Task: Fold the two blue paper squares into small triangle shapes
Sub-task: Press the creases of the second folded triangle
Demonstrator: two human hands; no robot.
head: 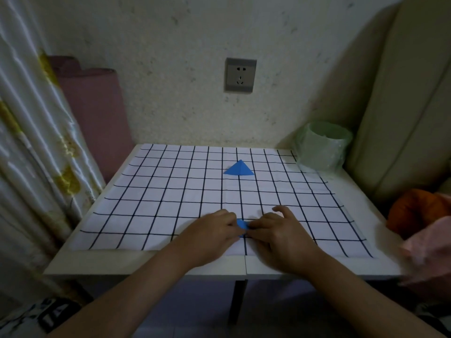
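Note:
A blue paper folded into a triangle [238, 169] lies flat on the far middle of the checked mat [156, 191]. A second blue paper [242, 225] sits near the mat's front edge, mostly hidden between my two hands. My left hand [211, 234] covers its left side with fingers curled onto it. My right hand [278, 231] presses on its right side, fingertips meeting the left hand's over the paper. Only a small blue patch shows, so its folded shape cannot be made out.
The mat covers a small white table [380, 254] set against a wall with a socket [240, 75]. A green plastic-lined bin [323, 145] stands at the back right corner. Curtain and pink roll [95, 111] on the left, orange and pink cloth [419, 215] on the right.

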